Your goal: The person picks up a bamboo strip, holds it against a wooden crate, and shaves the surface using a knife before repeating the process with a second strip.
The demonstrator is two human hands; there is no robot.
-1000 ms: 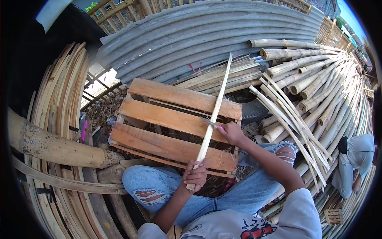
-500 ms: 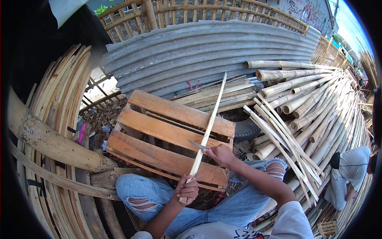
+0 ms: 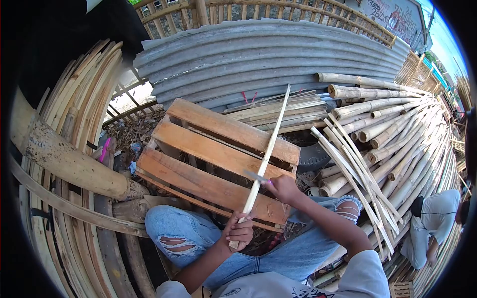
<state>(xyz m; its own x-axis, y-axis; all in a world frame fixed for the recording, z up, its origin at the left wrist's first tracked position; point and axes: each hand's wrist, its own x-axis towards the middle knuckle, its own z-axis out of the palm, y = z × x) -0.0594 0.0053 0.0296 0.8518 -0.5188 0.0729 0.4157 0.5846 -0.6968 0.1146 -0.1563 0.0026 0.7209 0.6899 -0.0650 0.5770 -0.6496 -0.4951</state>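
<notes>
A long, pale bamboo strip [image 3: 272, 141] slants up and away from my lap across a slatted wooden crate [image 3: 198, 140]. Its near end is wrapped in the fingers of my left hand [image 3: 239, 232], with a short stub showing below the fist. My right hand [image 3: 282, 188] grips a knife [image 3: 256, 176] by its handle, which shows a bit of purple. The blade lies across the strip about a third of the way up, pointing left over the crate slats.
Bamboo poles [image 3: 367, 114] are piled to the right, with loose split strips [image 3: 355, 174] on top. More split bamboo [image 3: 89, 94] stands at left beside a thick pole [image 3: 74, 154]. Corrugated sheeting [image 3: 238, 59] closes off the back. Another person [image 3: 432, 218] crouches at far right.
The view has shifted slightly, moving the scene a little. My right hand and the knife sit slightly nearer my left hand along the strip. Both hands keep their hold.
</notes>
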